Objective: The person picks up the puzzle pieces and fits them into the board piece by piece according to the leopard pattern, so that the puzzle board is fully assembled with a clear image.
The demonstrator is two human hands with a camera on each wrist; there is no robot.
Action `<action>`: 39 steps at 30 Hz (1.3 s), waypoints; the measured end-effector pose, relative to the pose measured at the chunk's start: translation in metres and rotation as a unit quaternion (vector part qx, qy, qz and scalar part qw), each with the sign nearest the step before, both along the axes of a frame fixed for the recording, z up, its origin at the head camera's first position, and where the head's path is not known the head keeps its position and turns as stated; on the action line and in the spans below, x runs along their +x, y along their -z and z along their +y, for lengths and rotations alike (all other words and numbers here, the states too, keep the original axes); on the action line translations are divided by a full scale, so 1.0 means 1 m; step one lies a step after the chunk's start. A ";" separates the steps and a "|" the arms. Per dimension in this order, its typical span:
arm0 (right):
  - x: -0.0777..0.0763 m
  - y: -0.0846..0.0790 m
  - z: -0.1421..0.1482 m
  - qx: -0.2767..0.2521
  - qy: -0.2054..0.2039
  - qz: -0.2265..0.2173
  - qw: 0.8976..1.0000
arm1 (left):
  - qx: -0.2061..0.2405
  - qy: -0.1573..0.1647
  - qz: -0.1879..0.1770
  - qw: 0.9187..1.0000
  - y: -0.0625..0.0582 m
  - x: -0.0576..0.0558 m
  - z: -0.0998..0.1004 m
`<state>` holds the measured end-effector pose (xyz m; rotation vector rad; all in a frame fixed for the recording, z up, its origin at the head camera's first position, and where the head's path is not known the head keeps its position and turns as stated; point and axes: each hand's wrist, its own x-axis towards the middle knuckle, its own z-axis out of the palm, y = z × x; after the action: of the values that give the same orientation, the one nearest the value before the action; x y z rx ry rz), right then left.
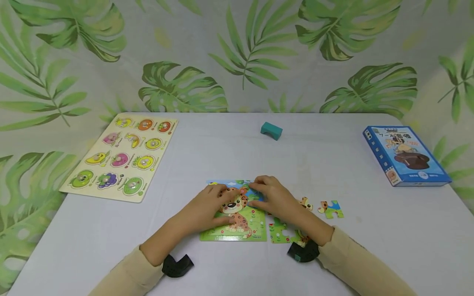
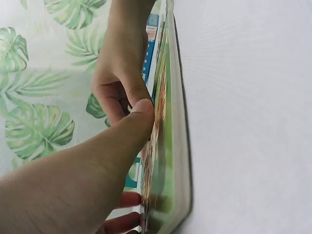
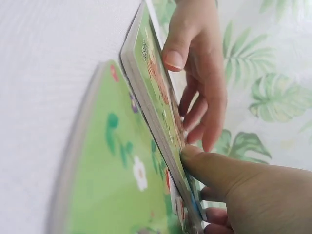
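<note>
Left hand point(image 1: 207, 207) spread, right hand point(image 1: 275, 197) unclear in grip, both touch a green-and-blue leopard puzzle point(image 1: 255, 229).

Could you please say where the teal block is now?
In the head view, the teal block sits near the far edge of the table, right of centre, beyond the puzzle, between the fruit board and blue box.

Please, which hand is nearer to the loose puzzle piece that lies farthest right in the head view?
Right. The right hand is at the upper right of the puzzle board, toward the piece; the left hand is over the board's left part, farther away.
</note>
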<state>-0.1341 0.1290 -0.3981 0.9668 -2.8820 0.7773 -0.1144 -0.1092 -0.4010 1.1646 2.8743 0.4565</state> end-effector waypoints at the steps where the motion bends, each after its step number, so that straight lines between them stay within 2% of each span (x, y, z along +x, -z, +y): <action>1: 0.000 0.000 0.000 0.001 -0.001 0.000 1.000 | -0.007 0.007 0.011 1.000 0.001 0.000 0.001; 6: -0.001 0.001 0.000 0.008 -0.008 0.002 1.000 | -0.038 0.013 0.049 0.998 0.001 0.001 0.007; 14: -0.002 0.001 -0.002 0.019 -0.019 0.014 1.000 | -0.062 0.000 0.052 0.997 -0.002 0.002 0.010; 20: 0.002 -0.001 0.002 0.044 -0.027 -0.011 0.999 | -0.070 0.001 0.055 0.996 -0.004 0.003 0.011; 25: 0.003 -0.004 0.002 0.058 -0.028 -0.016 0.998 | -0.057 0.004 0.033 0.998 -0.002 0.001 0.007; 29: 0.005 -0.006 0.002 0.060 -0.026 -0.035 0.997 | -0.014 -0.004 -0.029 0.999 -0.002 0.000 -0.005; 32: 0.008 -0.005 0.004 0.065 -0.027 -0.043 0.997 | 0.015 -0.029 -0.072 0.997 -0.004 0.003 -0.017; 36: 0.010 -0.002 0.006 0.081 -0.033 -0.041 0.995 | 0.011 -0.062 -0.074 0.995 -0.005 0.011 -0.034; 39: 0.012 -0.002 0.007 0.080 -0.033 -0.049 0.995 | 0.009 -0.064 -0.075 0.995 -0.003 0.017 -0.045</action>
<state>-0.1217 0.1358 -0.3961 1.0739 -3.0512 0.6220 -0.0975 -0.1542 -0.3982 0.9102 2.8299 0.5484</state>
